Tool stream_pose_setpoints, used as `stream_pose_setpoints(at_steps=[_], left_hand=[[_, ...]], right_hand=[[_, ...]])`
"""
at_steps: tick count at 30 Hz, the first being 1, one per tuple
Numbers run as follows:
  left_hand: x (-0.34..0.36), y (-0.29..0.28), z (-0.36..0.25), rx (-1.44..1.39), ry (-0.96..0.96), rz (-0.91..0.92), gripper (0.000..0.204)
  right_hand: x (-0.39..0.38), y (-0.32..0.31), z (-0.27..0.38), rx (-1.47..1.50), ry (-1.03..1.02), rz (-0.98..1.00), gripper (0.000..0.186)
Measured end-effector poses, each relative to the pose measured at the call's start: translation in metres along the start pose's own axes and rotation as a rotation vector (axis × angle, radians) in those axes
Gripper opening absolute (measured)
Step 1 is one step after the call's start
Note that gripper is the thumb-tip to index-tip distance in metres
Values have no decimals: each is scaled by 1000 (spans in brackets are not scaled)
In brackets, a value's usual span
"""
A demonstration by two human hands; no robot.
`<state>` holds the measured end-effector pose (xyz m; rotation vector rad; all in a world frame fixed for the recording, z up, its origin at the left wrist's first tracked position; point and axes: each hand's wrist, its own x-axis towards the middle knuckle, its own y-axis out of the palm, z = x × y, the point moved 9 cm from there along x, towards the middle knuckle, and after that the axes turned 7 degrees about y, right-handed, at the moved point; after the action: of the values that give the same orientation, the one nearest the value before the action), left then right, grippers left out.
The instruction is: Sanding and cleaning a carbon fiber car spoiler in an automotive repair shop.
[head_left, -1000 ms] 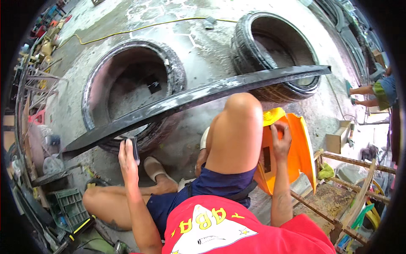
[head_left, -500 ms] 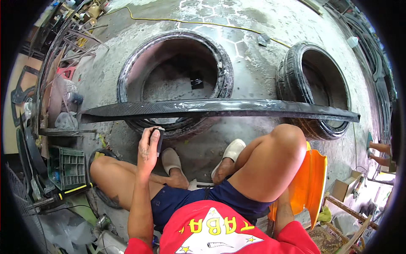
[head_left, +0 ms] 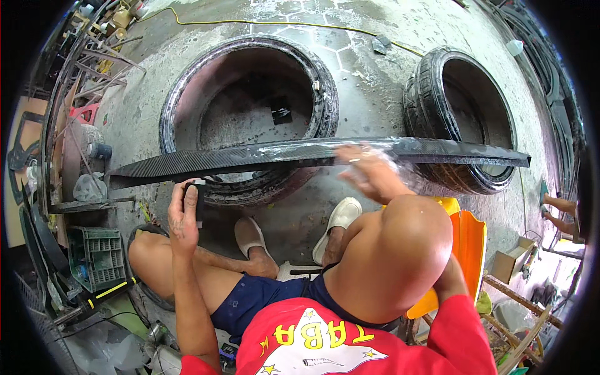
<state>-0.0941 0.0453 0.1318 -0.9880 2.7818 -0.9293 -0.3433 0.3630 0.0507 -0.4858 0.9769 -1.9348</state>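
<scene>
A long, dark strip with a woven carbon-fibre look (head_left: 250, 155) lies crosswise over two tyres, its top whitened and wet-looking in places. My left hand (head_left: 184, 215) is closed around a small black block with a pale end (head_left: 199, 200), just below the strip's left part. Over the strip's right half is my right hand (head_left: 372, 170), blurred, with its fingers stretched leftward and the thumb apart. I see nothing in its fingers. Whether it touches the strip I cannot tell. A whitish blur beside that wrist is too smeared to make out.
The larger tyre (head_left: 169, 119) lies at centre-left, the smaller tyre (head_left: 431, 103) stands tilted at right. A green crate (head_left: 97, 256) is on my left, an orange panel (head_left: 465, 256) by my right leg. A yellow hose (head_left: 262, 22) crosses the far floor. Another person's limbs (head_left: 559, 206) show at far right.
My right hand has come up from beside my right leg to the strip. The left hand, still on the black block, has shifted left and slightly up. The whole view has shifted a little.
</scene>
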Motion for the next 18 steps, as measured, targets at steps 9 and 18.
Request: stream_pose_setpoints(at_steps=[9,18], left_hand=[[-26,0,22,-29,-154,46,38],[-48,136,7,-178,-92,347,24]], right_hand=[[52,67,98,48,-631,182,76],[-241,-44,-90,616,618,-692,18]])
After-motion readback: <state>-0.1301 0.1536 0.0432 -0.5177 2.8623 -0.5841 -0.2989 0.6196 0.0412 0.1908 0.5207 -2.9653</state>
